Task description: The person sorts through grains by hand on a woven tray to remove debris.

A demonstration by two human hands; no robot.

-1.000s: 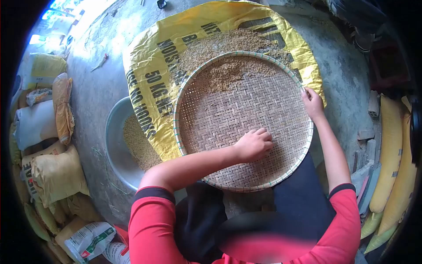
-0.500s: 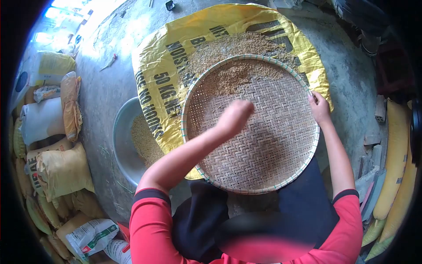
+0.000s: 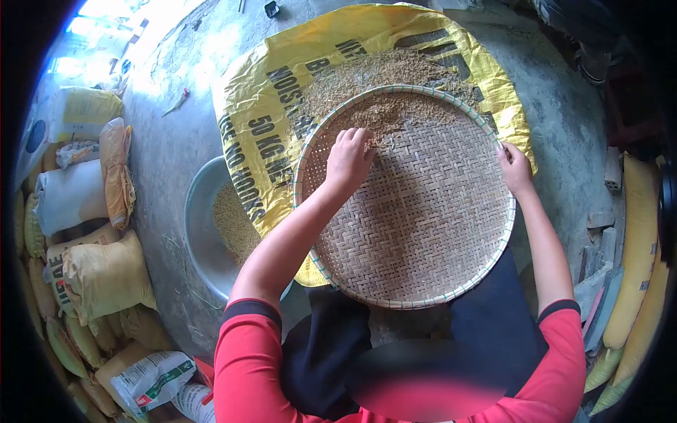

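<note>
A round woven bamboo winnowing tray (image 3: 437, 211) with a green-bound rim rests above my lap, over the near part of a yellow sack. Brown husks or grain (image 3: 395, 106) lie along its far edge, and the rest of the weave shows bare. My left hand (image 3: 349, 158) is over the tray's left half, its fingers bent together and down at the near edge of the husks. What they hold, if anything, is hidden. On the right side, my right hand (image 3: 516, 169) grips the tray's rim, with the thumb on top.
The yellow printed sack (image 3: 243, 106) lies spread on the concrete floor, with more husks (image 3: 338, 81) on it beyond the tray. A metal basin (image 3: 201, 243) of pale grain stands at left. Filled bags (image 3: 109, 275) line the left wall; long yellow sacks (image 3: 631, 247) lie at right.
My left hand has moved left and slightly away from me, from a fist above the tray's middle to the near edge of the husks. My right hand stays on the rim.
</note>
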